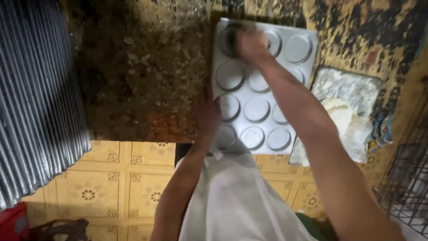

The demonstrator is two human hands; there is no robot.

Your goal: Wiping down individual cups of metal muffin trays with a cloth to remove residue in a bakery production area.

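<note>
A: Tray position?
B: Metal muffin tray (263, 85) lies flat on the stained counter (142, 71), at 12 o'clock from the body.
A: Grip state?
B: Left hand (206, 117) presses the tray's 9 o'clock edge; right hand (250, 43) lies blurred over the far-left cup, grip state unreadable; floured cloth (347, 107) at 3 o'clock

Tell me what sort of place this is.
Probably a small bakery work area: a metal baking tray with round cups, a floury board with dough, and a worn, stained worktop.

Far tray cup (230, 39) under blurred hands (251, 44)
</note>
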